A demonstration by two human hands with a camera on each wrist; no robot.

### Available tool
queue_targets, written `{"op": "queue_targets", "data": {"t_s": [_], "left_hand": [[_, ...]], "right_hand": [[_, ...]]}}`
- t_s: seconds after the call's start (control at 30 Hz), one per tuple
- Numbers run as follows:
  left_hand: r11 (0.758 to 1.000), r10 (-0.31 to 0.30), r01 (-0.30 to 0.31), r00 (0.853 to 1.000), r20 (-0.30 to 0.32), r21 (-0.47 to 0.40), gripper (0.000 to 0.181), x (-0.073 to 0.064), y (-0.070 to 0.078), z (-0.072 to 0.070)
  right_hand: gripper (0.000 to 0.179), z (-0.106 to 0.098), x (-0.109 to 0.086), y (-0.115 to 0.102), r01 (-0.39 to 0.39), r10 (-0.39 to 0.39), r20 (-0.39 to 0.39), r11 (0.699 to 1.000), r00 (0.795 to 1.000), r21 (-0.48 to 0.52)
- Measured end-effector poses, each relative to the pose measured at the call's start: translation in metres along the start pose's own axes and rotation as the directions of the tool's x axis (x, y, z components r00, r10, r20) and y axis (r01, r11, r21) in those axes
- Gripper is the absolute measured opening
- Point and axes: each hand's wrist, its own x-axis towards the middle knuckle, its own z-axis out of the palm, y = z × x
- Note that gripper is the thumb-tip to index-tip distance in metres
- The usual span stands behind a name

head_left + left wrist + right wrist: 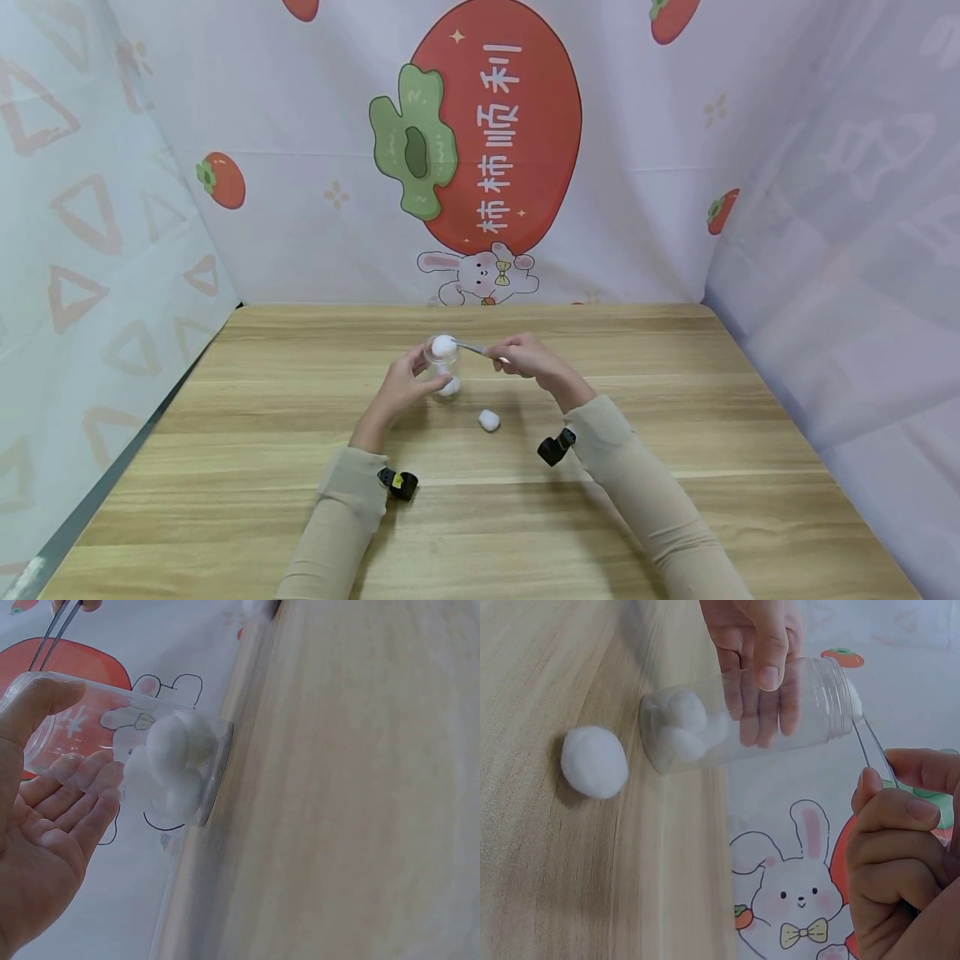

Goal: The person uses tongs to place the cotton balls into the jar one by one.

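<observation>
A clear plastic jar (817, 705) stands upright and uncapped on the table, with several white cotton balls (686, 711) at its bottom. My left hand (405, 385) holds the jar around its side, thumb on one side and fingers on the other. With my right hand (527, 358) I pinch metal tweezers (472, 347), whose tips grip a cotton ball (444, 346) at the jar's mouth. In the right wrist view the jar's rim mostly hides that ball. Another cotton ball (489, 420) lies on the table to the right of the jar, nearer to me.
The wooden table (480, 533) reaches back to a fabric backdrop (300, 233) printed with persimmons and a rabbit. Fabric walls also stand at left and right. A small black camera is worn on each wrist.
</observation>
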Motion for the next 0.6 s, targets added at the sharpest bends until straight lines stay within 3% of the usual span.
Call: {"op": "queue_targets", "data": {"t_s": [0.23,0.6], "left_hand": [[1.0,0.021,-0.021,1.0,-0.002,-0.004,0.062,0.0002,-0.0012,-0.0001],[1.0,0.009,-0.009,1.0,0.001,-0.012,0.062,0.0002,-0.0011,-0.0003]], "right_hand": [[0.035,0.0012,-0.0001,-0.0022,-0.027,0.026,-0.015,1.0,1.0,-0.007],[0.034,-0.001,-0.0068,-0.0033,0.014,-0.014,0.01,1.0,1.0,-0.024]]}}
